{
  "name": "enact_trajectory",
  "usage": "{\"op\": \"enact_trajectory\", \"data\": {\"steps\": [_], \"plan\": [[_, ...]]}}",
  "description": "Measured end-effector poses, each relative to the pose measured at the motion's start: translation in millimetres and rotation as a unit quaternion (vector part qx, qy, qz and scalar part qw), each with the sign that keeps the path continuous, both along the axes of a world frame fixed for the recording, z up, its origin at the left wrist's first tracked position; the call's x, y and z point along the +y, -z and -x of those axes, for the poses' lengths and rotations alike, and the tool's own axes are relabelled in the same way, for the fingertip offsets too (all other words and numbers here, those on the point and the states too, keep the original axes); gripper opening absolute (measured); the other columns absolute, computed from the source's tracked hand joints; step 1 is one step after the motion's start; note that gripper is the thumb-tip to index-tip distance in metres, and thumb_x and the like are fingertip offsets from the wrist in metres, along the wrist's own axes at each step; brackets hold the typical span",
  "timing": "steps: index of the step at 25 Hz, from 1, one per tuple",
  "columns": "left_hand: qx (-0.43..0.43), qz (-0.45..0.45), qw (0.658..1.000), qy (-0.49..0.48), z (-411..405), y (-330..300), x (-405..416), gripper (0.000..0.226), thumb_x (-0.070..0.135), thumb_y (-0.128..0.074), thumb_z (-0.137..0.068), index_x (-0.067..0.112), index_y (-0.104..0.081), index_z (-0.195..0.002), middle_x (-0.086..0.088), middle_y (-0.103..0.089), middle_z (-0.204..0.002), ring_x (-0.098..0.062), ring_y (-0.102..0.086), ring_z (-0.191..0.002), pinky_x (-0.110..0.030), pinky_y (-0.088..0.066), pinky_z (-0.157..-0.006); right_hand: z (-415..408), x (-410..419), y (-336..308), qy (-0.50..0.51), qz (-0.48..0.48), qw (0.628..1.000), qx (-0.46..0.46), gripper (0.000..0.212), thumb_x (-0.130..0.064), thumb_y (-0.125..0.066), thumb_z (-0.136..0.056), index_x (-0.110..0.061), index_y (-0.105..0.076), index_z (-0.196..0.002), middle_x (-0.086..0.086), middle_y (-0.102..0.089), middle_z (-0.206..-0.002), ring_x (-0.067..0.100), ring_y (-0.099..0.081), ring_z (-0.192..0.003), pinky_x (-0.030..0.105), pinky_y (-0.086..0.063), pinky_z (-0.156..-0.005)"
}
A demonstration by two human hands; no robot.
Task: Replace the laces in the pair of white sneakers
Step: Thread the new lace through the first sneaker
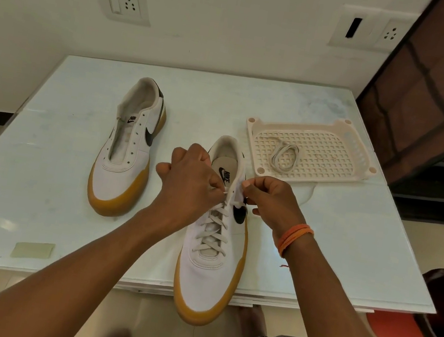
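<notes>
A white sneaker with a gum sole (208, 272) lies at the table's front edge, toe overhanging toward me, laced with a white lace (211, 232) through most eyelets. My left hand (189, 183) pinches one lace end at the top eyelets. My right hand (271, 201) pinches the other end on the shoe's right side. A second white sneaker (126, 152) lies at the left with no lace, its eyelets bare. A coiled white lace (284, 156) rests in the cream plastic tray (332, 148).
The pale glass table (36, 181) stands against a white wall with sockets. A yellowish sticky patch (32, 250) sits near the front left edge. A dark wooden shelf (437, 101) rises at the right, and a red stool (437, 316) stands at the front right.
</notes>
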State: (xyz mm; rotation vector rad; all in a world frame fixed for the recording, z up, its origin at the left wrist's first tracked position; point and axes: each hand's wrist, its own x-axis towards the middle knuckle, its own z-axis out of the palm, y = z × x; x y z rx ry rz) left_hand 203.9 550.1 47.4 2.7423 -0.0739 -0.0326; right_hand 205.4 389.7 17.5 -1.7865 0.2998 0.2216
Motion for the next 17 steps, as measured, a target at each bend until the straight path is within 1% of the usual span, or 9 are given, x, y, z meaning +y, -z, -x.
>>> {"op": "enact_trajectory", "data": {"steps": [2,5,8,10,13,15,16,17], "plan": [[0.019,0.050,0.998,-0.016,-1.8,3.6,1.4,0.011,0.037,-0.071,-0.085,0.031,-0.077,-0.091,0.009,-0.039,-0.104,-0.010,-0.030,-0.104,-0.032,-0.017,-0.080,0.9,0.2,0.9,-0.004,0.001,1.000,-0.002,0.013,-0.018,-0.064,-0.091,-0.016,-0.066,-0.079,0.009,-0.069,-0.089,0.022,-0.064,-0.087,0.022,-0.046,-0.068],[0.026,0.081,0.996,-0.034,-1.4,12.2,-2.6,0.015,0.039,-0.067,-0.088,0.034,-0.076,-0.100,0.008,-0.042,-0.106,-0.014,-0.034,-0.107,-0.033,-0.019,-0.081,2.8,-0.8,1.3,-0.018,0.010,1.000,-0.018,0.008,-0.017,-0.066,-0.090,-0.018,-0.069,-0.082,0.006,-0.070,-0.089,0.020,-0.065,-0.087,0.025,-0.047,-0.073],[0.046,0.089,0.994,-0.049,-0.3,15.1,-7.9,0.016,0.040,-0.067,-0.088,0.034,-0.074,-0.101,0.009,-0.042,-0.107,-0.014,-0.036,-0.107,-0.033,-0.022,-0.081,4.3,-7.3,-3.6,-0.038,0.008,0.999,-0.018,0.006,-0.020,-0.071,-0.086,-0.016,-0.074,-0.082,0.004,-0.074,-0.086,0.016,-0.068,-0.087,0.025,-0.049,-0.075],[0.056,0.085,0.993,-0.053,-2.0,15.3,-7.4,0.015,0.042,-0.068,-0.087,0.034,-0.073,-0.099,0.010,-0.041,-0.107,-0.011,-0.033,-0.104,-0.033,-0.022,-0.081,4.6,-11.5,-4.6,-0.052,0.022,0.998,-0.027,0.012,-0.024,-0.074,-0.083,-0.012,-0.077,-0.082,0.002,-0.075,-0.083,0.011,-0.069,-0.085,0.025,-0.051,-0.077],[0.061,0.081,0.994,-0.047,-3.6,13.6,-5.7,0.016,0.043,-0.069,-0.086,0.034,-0.073,-0.098,0.011,-0.041,-0.106,-0.011,-0.034,-0.106,-0.034,-0.023,-0.081,5.3,-7.3,-4.6,-0.077,0.056,0.994,-0.062,0.008,-0.019,-0.075,-0.082,-0.011,-0.076,-0.081,-0.002,-0.074,-0.077,0.011,-0.069,-0.082,0.026,-0.051,-0.082],[0.057,0.074,0.995,-0.033,-4.6,12.4,-2.1,0.016,0.046,-0.071,-0.083,0.035,-0.075,-0.094,0.016,-0.043,-0.097,-0.011,-0.035,-0.104,-0.035,-0.025,-0.081,4.0,-5.4,-6.1,-0.079,0.087,0.990,-0.076,0.009,-0.016,-0.070,-0.087,-0.010,-0.073,-0.082,-0.004,-0.070,-0.079,0.012,-0.067,-0.087,0.025,-0.050,-0.080],[0.060,0.082,0.995,-0.023,-6.4,13.0,0.9,0.016,0.047,-0.072,-0.081,0.035,-0.076,-0.091,0.020,-0.045,-0.091,-0.012,-0.039,-0.104,-0.035,-0.029,-0.082,1.9,-8.9,-8.1,-0.059,0.086,0.992,-0.073,0.010,-0.015,-0.066,-0.089,-0.010,-0.070,-0.081,-0.002,-0.069,-0.083,0.012,-0.067,-0.090,0.023,-0.050,-0.077],[0.072,0.104,0.992,-0.012,-8.6,13.8,4.8,0.017,0.050,-0.074,-0.077,0.035,-0.076,-0.086,0.022,-0.050,-0.087,-0.013,-0.045,-0.104,-0.038,-0.036,-0.085,-0.5,-15.5,-10.8,-0.016,0.064,0.996,-0.065,0.012,-0.014,-0.062,-0.092,-0.011,-0.068,-0.082,0.000,-0.068,-0.089,0.013,-0.067,-0.089,0.022,-0.050,-0.072]]}}
